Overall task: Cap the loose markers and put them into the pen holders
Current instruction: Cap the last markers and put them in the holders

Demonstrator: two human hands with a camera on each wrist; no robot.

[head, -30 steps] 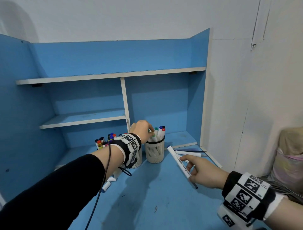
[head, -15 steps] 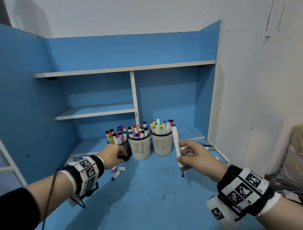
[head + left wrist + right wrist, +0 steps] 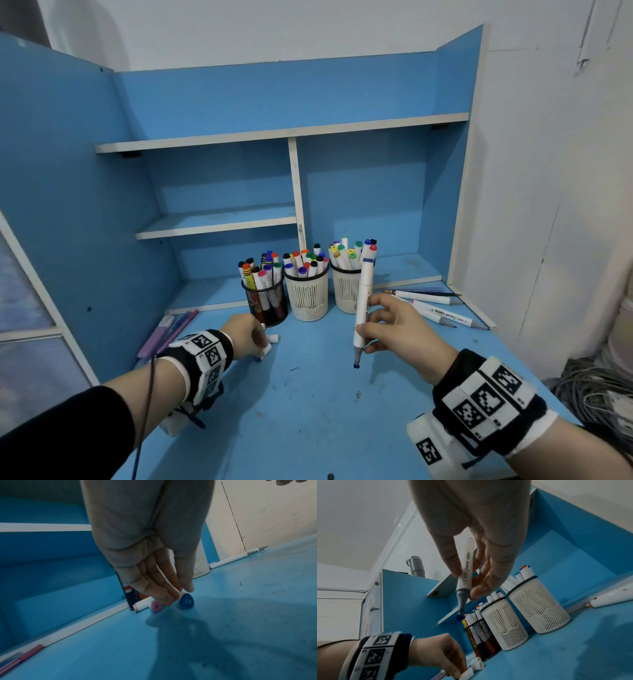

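Wrist view alone shows left hand (image 3: pixel 154 566) pinching blue-ended cap (image 3: pixel 186 601); right hand (image 3: pixel 399 329) grips uncapped marker (image 3: pixel 362 305) upright.

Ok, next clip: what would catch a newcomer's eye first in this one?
Probably the uncapped marker that the right hand holds upright, blue tip down, above the blue desk. Behind it, three pen holders crammed with coloured markers stand in a row at the foot of the shelf unit. To the left, the left hand pinches a blue-ended cap on the desk, with pink-ended caps beside it.
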